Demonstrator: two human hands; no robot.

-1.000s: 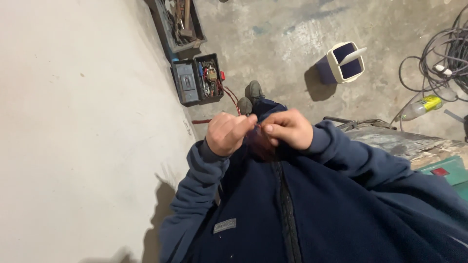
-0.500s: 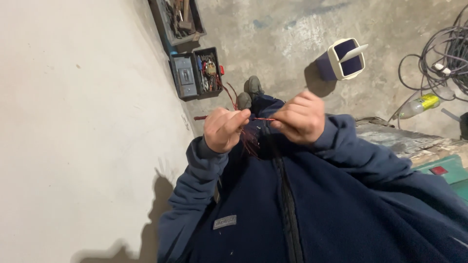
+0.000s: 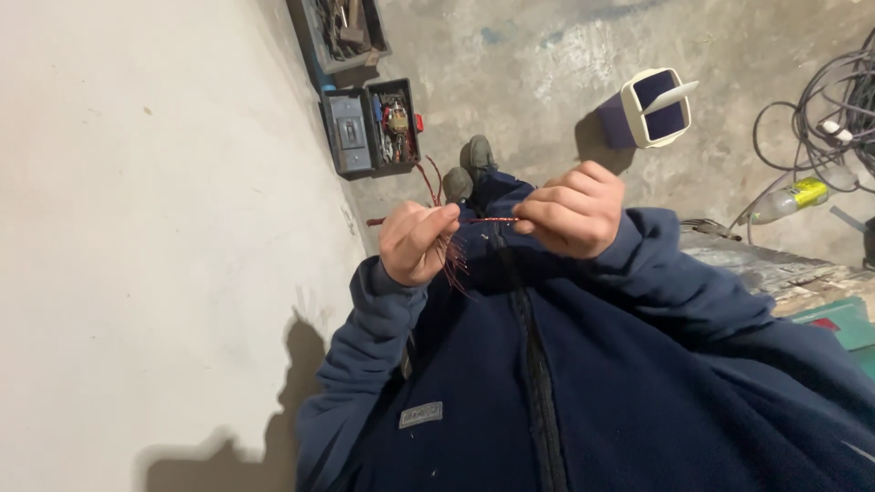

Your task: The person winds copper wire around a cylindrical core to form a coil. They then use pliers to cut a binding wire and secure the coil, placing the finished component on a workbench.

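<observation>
One head-worn camera looks steeply down, close over the chest, toward the concrete floor [image 3: 547,55] below.

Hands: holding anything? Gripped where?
Both pinch a thin reddish wire bundle: left hand near its loose frayed strands, right hand at the twisted end.

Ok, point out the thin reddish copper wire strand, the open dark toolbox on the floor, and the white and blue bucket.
Thin reddish copper wire strand [image 3: 490,220], head view, middle of the taut stretch.
Open dark toolbox [image 3: 372,128], head view, hinge centre.
White and blue bucket [image 3: 638,111], head view, rim.
</observation>
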